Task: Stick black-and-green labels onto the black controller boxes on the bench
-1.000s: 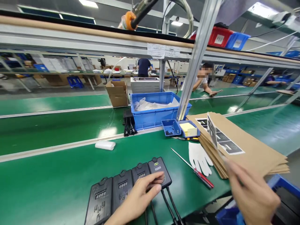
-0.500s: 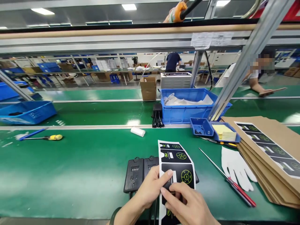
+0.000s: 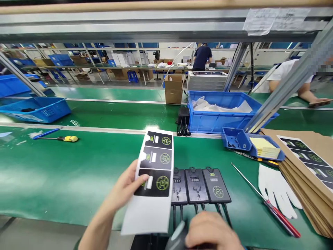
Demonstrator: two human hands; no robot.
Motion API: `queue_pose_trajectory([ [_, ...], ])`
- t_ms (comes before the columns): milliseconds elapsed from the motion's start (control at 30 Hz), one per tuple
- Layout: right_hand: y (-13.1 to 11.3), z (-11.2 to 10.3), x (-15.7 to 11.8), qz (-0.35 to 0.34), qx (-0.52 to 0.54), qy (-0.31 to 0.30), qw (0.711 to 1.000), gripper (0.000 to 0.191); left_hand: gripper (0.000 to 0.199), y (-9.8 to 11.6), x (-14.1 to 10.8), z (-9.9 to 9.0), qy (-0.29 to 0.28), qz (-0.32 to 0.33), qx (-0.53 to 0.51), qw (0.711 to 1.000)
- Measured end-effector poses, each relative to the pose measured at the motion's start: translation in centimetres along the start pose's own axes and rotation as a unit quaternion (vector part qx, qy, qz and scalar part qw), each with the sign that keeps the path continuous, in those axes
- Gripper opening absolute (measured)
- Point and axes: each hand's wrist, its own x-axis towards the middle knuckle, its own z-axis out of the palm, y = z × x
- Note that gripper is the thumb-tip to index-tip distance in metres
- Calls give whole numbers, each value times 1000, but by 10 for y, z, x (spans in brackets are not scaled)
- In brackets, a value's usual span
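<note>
My left hand [image 3: 127,185] grips a sheet of labels [image 3: 145,215] by its left edge, thumb on top. Three black labels with green printing show on the upper part, and bare white backing below. My right hand [image 3: 210,231] is closed at the bottom, holding a dark, curled label [image 3: 178,238], blurred by motion. Beyond that hand, several black controller boxes with cables lie in a row. The right-hand box [image 3: 217,185] bears a green-printed label; the middle box [image 3: 197,185] shows a bare face with a digit display. The sheet partly covers the left box [image 3: 179,187].
To the right lie a red-handled screwdriver [image 3: 281,218], a white glove [image 3: 275,191] and stacked cardboard [image 3: 309,205] with another label sheet. Small blue trays [image 3: 235,139] and a large blue bin [image 3: 218,119] stand behind. A yellow-handled screwdriver [image 3: 69,139] lies left.
The lowest visible label has come off the sheet, leaving white backing. My left hand has moved left with the sheet, uncovering the boxes. My right hand has drawn away from the sheet with the label.
</note>
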Motion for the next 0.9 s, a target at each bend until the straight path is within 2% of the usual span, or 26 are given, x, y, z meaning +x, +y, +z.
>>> queue_pose_trajectory([
  [67, 14, -16, 2, 64, 23, 56, 996, 10, 64, -3, 3, -33, -16, -80, 12, 997],
  [133, 39, -27, 4, 203, 24, 121, 971, 8, 72, -10, 4, -57, 18, -138, 120, 983],
  [167, 54, -31, 5, 285, 29, 133, 949, 7, 72, -16, 3, -63, 64, -139, 219, 964],
  [200, 70, -33, 5, 354, 39, 130, 925, 9, 69, -21, 2, -65, 119, -115, 332, 929],
  [233, 85, -33, 4, 406, 54, 120, 904, 15, 63, -27, -1, -61, 165, -71, 437, 881],
  [267, 99, -33, 2, 441, 73, 106, 888, 22, 57, -33, -4, -53, 186, -18, 518, 835],
  [300, 112, -32, 0, 464, 87, 92, 877, 28, 50, -39, -7, -41, 180, 39, 569, 801],
  [333, 121, -30, -3, 480, 96, 81, 868, 32, 44, -44, -12, -25, 146, 89, 589, 789],
  [400, 134, -28, -8, 497, 103, 67, 859, 38, 36, -52, -21, 12, 53, 164, 580, 797],
  [467, 139, -27, -14, 501, 99, 60, 857, 39, 37, -58, -29, 49, -26, 203, 564, 800],
  [567, 140, -26, -19, 505, 89, 52, 857, 37, 45, -67, -36, 87, -78, 247, 551, 793],
  [667, 139, -25, -23, 507, 81, 47, 857, 35, 49, -76, -38, 102, -79, 255, 560, 785],
  [900, 138, -25, -25, 505, 75, 44, 859, 31, 66, -83, -37, 106, -58, 264, 575, 772],
])
